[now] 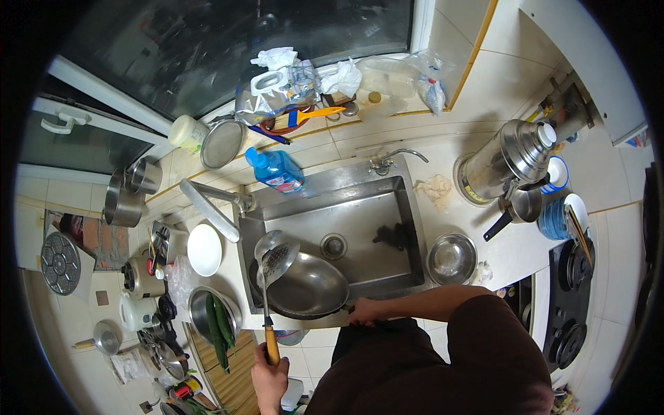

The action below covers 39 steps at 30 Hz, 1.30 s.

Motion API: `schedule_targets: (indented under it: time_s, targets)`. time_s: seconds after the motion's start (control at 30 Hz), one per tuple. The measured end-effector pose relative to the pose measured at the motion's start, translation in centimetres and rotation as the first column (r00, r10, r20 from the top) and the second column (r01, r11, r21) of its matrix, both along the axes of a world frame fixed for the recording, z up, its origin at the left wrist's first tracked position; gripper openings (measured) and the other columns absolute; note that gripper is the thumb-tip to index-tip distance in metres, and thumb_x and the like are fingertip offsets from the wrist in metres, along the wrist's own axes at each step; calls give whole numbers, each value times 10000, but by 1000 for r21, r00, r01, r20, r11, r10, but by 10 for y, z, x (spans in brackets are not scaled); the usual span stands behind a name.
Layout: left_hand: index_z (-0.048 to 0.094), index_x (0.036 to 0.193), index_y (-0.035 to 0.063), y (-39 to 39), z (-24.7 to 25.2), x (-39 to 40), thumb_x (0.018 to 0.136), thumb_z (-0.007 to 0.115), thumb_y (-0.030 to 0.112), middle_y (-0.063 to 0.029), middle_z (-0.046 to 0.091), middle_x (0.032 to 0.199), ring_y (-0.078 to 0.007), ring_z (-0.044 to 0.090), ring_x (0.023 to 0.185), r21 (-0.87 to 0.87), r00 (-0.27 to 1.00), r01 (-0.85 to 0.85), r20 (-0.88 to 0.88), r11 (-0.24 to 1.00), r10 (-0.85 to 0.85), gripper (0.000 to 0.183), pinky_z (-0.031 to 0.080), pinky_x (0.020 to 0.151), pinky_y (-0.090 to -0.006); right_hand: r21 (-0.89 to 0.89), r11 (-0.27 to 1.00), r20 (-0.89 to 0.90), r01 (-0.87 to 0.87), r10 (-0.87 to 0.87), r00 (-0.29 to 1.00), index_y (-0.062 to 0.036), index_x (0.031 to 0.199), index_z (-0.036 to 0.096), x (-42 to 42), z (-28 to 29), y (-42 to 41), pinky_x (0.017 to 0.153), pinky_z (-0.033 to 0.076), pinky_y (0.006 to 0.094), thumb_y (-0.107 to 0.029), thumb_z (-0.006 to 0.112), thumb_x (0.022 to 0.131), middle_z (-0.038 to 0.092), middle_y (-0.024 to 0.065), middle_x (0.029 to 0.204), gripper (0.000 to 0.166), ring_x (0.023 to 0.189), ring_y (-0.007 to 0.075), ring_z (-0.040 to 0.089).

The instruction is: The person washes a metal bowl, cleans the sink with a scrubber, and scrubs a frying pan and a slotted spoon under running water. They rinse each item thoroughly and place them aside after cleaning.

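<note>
My left hand (pixel 270 381) grips the wooden handle of a slotted metal skimmer (pixel 280 262), whose head is over the left end of the stainless steel sink (pixel 415 228). A metal ladle (pixel 267 244) lies against the skimmer head; whether my left hand also holds its handle cannot be told. My right hand (pixel 365 311) is closed on the handle of a metal wok (pixel 306 285), which is tilted over the near left part of the sink. The chrome faucet (pixel 210 210) stands at the sink's left end. Dark scraps (pixel 391 236) lie on the sink floor at the right.
Left of the sink stand a white plate (pixel 204 250) and a metal bowl (pixel 194 306) with cucumbers (pixel 220 324). A blue detergent bottle (pixel 277 170) stands behind. At right are a metal bowl (pixel 452 259), a steel thermos (pixel 493 166), a small saucepan (pixel 524 206) and a stove (pixel 568 301).
</note>
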State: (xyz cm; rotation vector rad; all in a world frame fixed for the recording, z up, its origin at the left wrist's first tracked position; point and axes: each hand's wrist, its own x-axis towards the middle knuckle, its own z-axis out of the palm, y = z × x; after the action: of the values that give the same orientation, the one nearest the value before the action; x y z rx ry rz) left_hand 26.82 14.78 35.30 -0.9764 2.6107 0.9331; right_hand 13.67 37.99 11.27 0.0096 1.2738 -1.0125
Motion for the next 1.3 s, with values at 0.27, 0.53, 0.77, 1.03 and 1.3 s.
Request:
schedule_targets:
  time_s: [0.27,0.53,0.77,1.03,1.3]
  targets:
    - [523,1229,-48,-10,-9,1,768,709,88,-174,684,891,-284,670,775,98,994,-106,34,990,103,515,524,716,-384,49,996,-68,-71,74,995,-19,698,650,-4,-3,-8,410,439,338,-215,690,796,583,85,599,222,433,177,524]
    - [477,1216,-8,-16,-54,-14,809,673,26,5,490,690,-82,440,478,660,919,-342,84,669,386,453,356,415,-256,323,934,-659,-155,339,671,59,834,702,-40,-39,-41,701,562,451,-257,685,780,690,227,776,321,736,378,689]
    - [448,1244,23,-30,-116,-23,826,656,27,-8,442,628,-119,426,446,810,876,-414,231,414,424,467,353,409,-287,425,867,-607,-262,487,628,37,999,692,-95,-46,-63,830,543,479,-300,676,813,685,263,1038,385,966,408,671]
    - [463,1125,72,-34,-203,-43,839,597,42,-93,532,771,-208,531,538,904,801,-427,365,27,474,318,437,484,-349,495,857,-631,-144,468,619,23,966,705,-86,-87,-81,805,537,497,-265,683,805,694,256,961,331,906,426,668]
    - [510,1107,95,-14,-255,-77,880,521,108,-65,528,826,-209,494,682,790,680,-192,535,-582,501,228,437,651,-366,382,922,-672,63,231,703,6,1076,693,-69,-165,-54,823,526,478,-343,718,782,693,257,1002,458,932,424,666]
